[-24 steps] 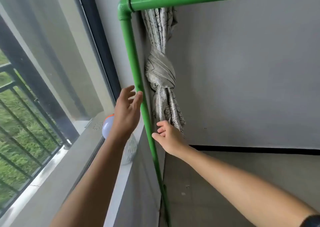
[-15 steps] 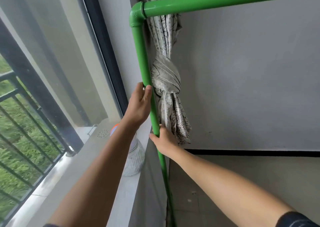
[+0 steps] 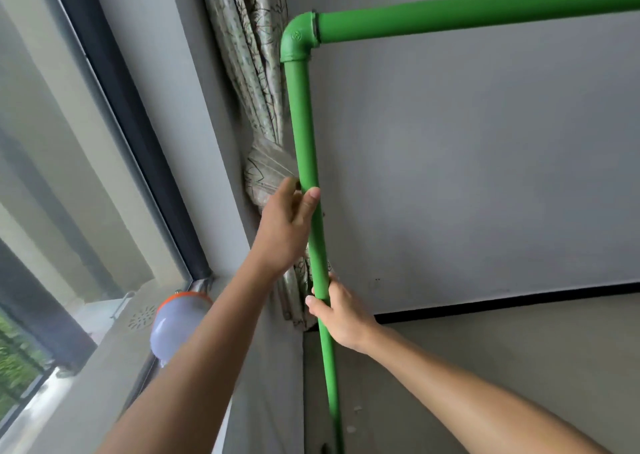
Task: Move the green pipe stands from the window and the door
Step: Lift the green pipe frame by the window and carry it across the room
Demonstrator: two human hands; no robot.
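A green pipe stand [image 3: 304, 124] rises in front of me beside the window. Its upright post meets an elbow joint [image 3: 298, 39] at the top, and a horizontal bar [image 3: 478, 11] runs off to the right. My left hand [image 3: 285, 226] is wrapped around the post at mid height, thumb across its front. Lower down, my right hand [image 3: 341, 309] grips the same post from the right side. The foot of the stand is out of view at the bottom edge.
A knotted patterned curtain [image 3: 266, 162] hangs just behind the post against the grey wall [image 3: 467, 176]. The window [image 3: 69, 162] with its dark frame fills the left. A lilac round object with an orange rim [image 3: 175, 325] sits on the sill. Black skirting [image 3: 519, 301] edges the floor.
Both hands went from reaching toward the post to closing around it. The post and elbow joint now appear further right and closer in view, in front of the curtain.
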